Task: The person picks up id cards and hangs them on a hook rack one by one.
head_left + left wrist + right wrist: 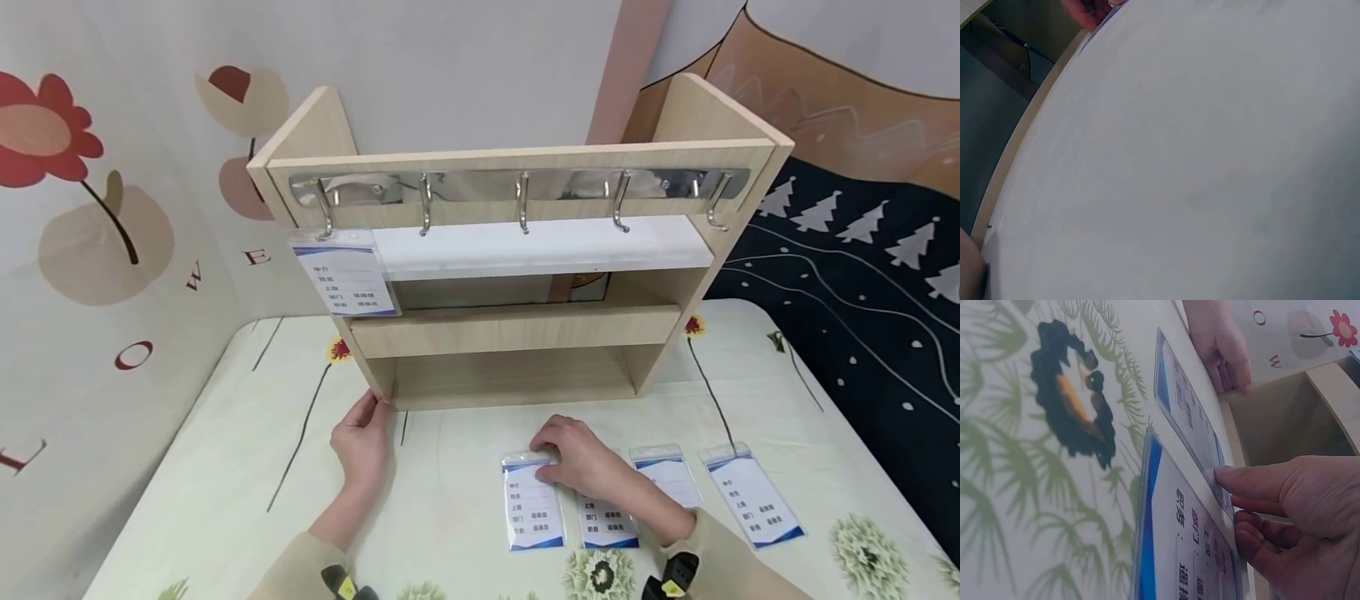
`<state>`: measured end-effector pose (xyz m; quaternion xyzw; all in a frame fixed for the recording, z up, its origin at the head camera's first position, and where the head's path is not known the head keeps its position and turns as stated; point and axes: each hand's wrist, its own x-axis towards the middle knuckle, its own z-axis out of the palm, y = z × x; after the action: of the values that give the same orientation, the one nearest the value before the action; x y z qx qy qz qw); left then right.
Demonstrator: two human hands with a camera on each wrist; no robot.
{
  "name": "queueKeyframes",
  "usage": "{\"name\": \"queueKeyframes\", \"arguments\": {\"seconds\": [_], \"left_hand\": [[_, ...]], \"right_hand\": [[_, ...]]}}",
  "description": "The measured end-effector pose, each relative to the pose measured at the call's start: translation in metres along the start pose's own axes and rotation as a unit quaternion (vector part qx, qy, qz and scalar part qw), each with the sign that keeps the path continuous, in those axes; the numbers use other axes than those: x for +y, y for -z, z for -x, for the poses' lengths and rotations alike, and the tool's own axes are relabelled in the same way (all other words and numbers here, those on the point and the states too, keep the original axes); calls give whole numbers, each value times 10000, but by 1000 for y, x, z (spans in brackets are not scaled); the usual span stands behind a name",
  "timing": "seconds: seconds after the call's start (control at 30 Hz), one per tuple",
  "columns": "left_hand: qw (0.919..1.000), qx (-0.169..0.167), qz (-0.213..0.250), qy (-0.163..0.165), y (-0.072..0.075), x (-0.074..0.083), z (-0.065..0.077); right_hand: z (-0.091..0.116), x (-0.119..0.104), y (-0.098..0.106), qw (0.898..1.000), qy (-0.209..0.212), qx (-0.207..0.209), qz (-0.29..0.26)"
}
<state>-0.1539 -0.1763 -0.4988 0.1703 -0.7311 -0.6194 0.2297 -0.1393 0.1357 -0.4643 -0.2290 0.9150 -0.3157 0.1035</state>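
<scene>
A light wooden shelf unit stands on the table, with a metal rail of several hooks across its upper front. My left hand grips its lower left corner between thumb and fingers. One clear-sleeved name badge hangs from the leftmost hook. My right hand pinches the top right edge of another badge lying flat on the cloth, thumb over its face. A second flat badge is partly under the right wrist.
Two more badges, one behind the right forearm and one farther right, lie on the flower-printed tablecloth. A patterned curtain hangs behind the shelf. Dark tree-printed fabric borders the right side.
</scene>
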Motion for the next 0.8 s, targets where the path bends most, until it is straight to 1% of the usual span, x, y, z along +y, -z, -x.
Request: {"name": "queueKeyframes", "arguments": {"seconds": [0.17, 0.47, 0.67, 0.8], "left_hand": [[10000, 25, 29, 2, 0, -1, 0], [9999, 110, 107, -24, -2, -1, 0], [10000, 41, -29, -79, -1, -1, -1], [9999, 38, -117, -30, 0, -1, -1]], "right_hand": [[-1, -1, 0, 10000, 19, -51, -8], [0, -2, 2, 9999, 69, -14, 126], [-3, -2, 3, 9998, 103, -18, 174], [-5, -2, 3, 9998, 104, -58, 143]]}}
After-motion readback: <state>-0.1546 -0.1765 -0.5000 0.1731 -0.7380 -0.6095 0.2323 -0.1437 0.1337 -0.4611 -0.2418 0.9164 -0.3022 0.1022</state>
